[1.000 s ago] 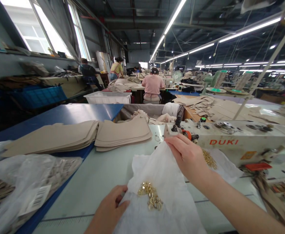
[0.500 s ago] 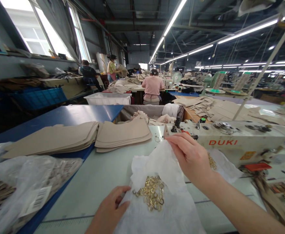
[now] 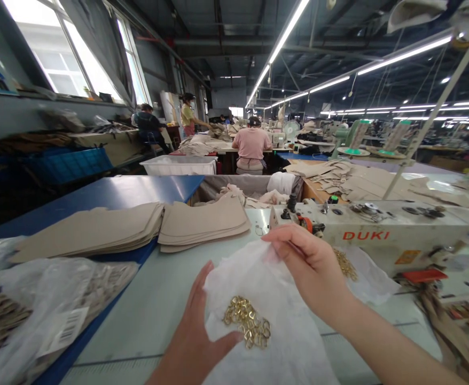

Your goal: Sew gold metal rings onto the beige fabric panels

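Observation:
A sheet of thin white tissue paper [image 3: 282, 310] lies on the pale sewing table, its far edge lifted. My right hand [image 3: 309, 267] pinches that raised far edge between thumb and fingers. On the sheet rests a pile of small gold-coloured metal rings [image 3: 247, 321]; their exact type is hard to make out. My left hand [image 3: 198, 326] is at the sheet's left side, thumb and fingers spread, with the thumb tip close beside the pile. A second white sheet [image 3: 373, 275] with more gold rings [image 3: 344, 263] lies behind my right forearm.
A sewing machine [image 3: 378, 227] marked DUKI stands at the right. Two stacks of beige fabric pieces [image 3: 204, 222] lie at the back left. Clear plastic bags [image 3: 58, 289] fill the left edge. A person in pink [image 3: 252, 140] sits farther off.
My left hand has opened wider and moved up along the sheet's left edge. My right hand has drawn the far edge slightly left and down; the ring pile has shifted a little.

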A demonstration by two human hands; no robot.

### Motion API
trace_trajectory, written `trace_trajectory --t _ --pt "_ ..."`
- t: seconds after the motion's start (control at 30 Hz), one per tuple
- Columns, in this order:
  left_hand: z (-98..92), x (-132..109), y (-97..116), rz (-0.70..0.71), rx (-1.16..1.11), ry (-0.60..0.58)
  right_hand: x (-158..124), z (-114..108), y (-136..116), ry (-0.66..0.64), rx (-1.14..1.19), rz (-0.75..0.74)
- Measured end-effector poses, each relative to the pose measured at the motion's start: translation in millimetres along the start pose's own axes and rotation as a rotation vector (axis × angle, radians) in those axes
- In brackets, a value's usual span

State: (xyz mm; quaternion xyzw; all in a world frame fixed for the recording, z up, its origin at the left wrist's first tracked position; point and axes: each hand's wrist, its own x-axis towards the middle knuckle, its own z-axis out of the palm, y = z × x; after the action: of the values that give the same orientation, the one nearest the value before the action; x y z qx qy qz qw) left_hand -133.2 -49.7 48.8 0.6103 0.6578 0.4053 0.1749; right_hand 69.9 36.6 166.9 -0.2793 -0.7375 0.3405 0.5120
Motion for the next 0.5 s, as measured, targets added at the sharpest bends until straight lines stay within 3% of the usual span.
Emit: trace_trajectory --t 0.13,0.27,0.37,0.5 --pt "9.3 7.1 23.0 0.022 -0.095 -0.019 -3.9 14.6 -3.9 -0.036 0.317 0.251" --pt "9.9 17.0 41.0 -0.091 -0.304 -0.107 -11.3 30.8 -3.7 -0.192 0.577 0.452" --pt "3.7 23.7 48.5 -0.164 -0.467 -0.195 -15.3 38.2 -1.2 -0.263 0.581 0.478" --pt "-6.8 29.7 53.7 -0.340 -0.682 -0.179 -17.2 37.3 6.9 -0.255 0.445 0.367"
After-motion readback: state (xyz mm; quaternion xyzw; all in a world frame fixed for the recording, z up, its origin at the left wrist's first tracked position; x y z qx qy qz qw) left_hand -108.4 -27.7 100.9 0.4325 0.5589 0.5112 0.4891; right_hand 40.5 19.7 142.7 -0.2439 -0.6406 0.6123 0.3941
